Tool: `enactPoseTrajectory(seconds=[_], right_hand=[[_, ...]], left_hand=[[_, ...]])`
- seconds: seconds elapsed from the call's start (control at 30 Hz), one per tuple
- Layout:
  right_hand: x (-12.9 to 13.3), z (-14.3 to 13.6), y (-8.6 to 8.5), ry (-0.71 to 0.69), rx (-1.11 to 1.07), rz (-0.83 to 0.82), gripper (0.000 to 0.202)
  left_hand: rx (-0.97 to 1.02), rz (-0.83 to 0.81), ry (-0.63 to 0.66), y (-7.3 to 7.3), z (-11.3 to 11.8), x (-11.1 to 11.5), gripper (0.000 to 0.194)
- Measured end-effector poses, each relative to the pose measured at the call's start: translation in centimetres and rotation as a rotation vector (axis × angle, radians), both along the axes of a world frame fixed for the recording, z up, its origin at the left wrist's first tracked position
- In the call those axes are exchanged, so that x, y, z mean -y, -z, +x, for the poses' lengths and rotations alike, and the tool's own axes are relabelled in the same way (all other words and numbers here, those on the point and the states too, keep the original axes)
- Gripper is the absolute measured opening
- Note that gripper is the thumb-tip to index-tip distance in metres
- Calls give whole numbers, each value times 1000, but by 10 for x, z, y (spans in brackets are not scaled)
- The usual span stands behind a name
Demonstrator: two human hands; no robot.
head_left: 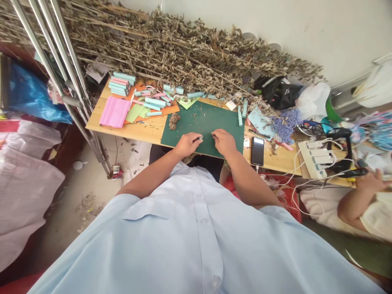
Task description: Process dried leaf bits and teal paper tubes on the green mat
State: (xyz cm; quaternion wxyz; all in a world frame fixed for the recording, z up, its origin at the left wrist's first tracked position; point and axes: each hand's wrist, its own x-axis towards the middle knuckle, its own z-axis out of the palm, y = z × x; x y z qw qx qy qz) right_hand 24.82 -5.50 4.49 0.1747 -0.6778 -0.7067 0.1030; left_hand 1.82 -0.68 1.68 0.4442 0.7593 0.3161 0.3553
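My left hand (186, 144) is closed over the front edge of a dark green mat (211, 118), gripping a small roll whose pale round end (200, 138) shows between thumb and fingers. Apart from it, to the right, my right hand (225, 143) hovers at the mat with its fingers bent and pressed together; anything in them is hidden. A brown clump of dried plant (174, 121) lies on the mat's left side. Blue paper rolls (240, 115) rest at its right edge.
Dried leafy stalks (183, 49) are heaped behind the table. More paper rolls (153, 102) and pink paper (114, 111) lie left. To the right are a phone (257, 151), purple cord (286, 124) and a power strip (314, 159) with cables. Another person's hand (370, 179) is far right.
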Motion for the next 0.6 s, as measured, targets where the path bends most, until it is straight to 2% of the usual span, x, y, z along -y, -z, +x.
enactPoseTrajectory(seconds=[0.13,0.27,0.33,0.43,0.5,0.6], right_hand=[[-4,4,2,-6,-25,-17,30],[-1,-2,-1,113,-315,86,17],[2,-13,-4,209,-547,101,14],[9,-37,-11,275,-864,113,24],[13,-53,-13,272,-988,150,29],[15,-69,-12,309,-1041,160,28]], left_hand=[[9,5,-7,1,1,0,15],[6,24,-17,2,2,0,13],[3,37,-11,1,2,0,13],[-7,53,-8,1,2,-1,14],[-13,63,-6,2,2,-1,15],[-26,80,-7,3,3,-2,13]])
